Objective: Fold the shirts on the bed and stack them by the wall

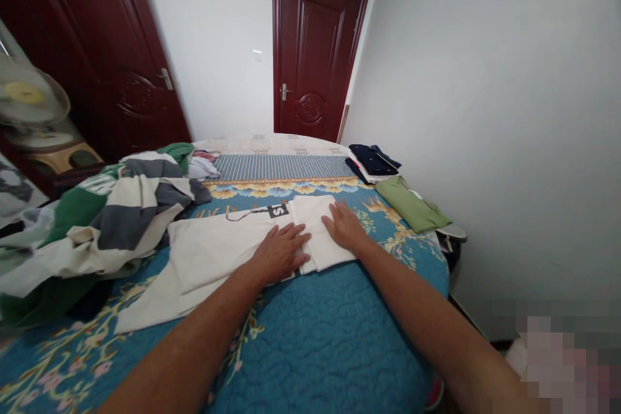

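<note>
A cream-white shirt [213, 246] with a black printed patch lies partly folded on the blue floral bedspread [320, 330]. Its right end is doubled over into a flat section, while a sleeve stretches out at the lower left. My left hand [284, 249] rests flat on the shirt beside the folded edge, fingers spread. On top of the doubled section lies my right hand [344, 226], its fingers stretched out and apart. Neither hand grips the fabric.
A loose heap of clothes [140, 200] in green, white and grey covers the bed's left side. Along the right edge are a green folded shirt [412, 204] and a stack of dark folded clothes [373, 160], near the wall. A fan [29, 94] stands at far left.
</note>
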`<action>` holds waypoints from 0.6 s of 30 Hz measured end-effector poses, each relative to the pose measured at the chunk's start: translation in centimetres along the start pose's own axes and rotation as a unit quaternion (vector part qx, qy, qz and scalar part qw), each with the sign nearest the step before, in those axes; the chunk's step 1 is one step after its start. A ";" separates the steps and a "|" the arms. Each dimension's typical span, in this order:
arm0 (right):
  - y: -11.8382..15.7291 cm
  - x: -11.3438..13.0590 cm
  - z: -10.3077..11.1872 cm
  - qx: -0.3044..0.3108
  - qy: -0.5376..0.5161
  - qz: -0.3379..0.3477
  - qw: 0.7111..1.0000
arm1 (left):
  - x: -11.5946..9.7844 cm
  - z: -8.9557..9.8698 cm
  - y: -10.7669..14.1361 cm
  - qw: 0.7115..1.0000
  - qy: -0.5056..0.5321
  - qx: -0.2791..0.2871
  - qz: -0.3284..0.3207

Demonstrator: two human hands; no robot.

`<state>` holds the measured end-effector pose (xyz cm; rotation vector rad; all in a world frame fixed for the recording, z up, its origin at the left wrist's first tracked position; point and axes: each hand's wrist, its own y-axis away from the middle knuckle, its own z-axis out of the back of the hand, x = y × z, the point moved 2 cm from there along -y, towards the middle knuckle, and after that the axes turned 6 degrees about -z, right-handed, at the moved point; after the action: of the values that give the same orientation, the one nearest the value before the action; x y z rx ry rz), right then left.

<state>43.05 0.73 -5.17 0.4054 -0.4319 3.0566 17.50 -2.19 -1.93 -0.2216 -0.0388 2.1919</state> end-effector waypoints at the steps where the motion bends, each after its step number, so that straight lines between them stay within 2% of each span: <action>1: 0.9 -0.2 0.2 -0.004 0.003 0.003 1.000 | 0.0 -0.1 -0.1 1.000 -0.003 -0.001 0.000; 5: 4.2 -0.9 1.3 -0.020 0.004 0.001 1.000 | -0.4 0.0 -0.2 1.000 -0.011 0.003 0.009; 8: 5.6 -1.2 2.1 -0.026 -0.003 -0.009 1.000 | -0.3 0.9 0.4 1.000 -0.015 0.003 0.006; 11: 5.3 -1.5 3.0 -0.030 -0.029 -0.050 0.998 | 1.0 2.5 1.9 0.997 -0.024 -0.064 0.019; 14: 3.7 -2.3 3.9 0.003 -0.139 -0.141 0.980 | 3.7 3.8 4.2 0.984 -0.030 -0.150 0.090; 18: 1.2 -3.0 4.3 0.104 -0.305 -0.239 0.916 | 7.4 4.2 6.9 0.955 -0.028 -0.187 0.229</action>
<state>46.93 -1.53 -2.30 1.2723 0.0041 2.4434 7.03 -0.08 0.35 -0.4145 -0.4802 2.6403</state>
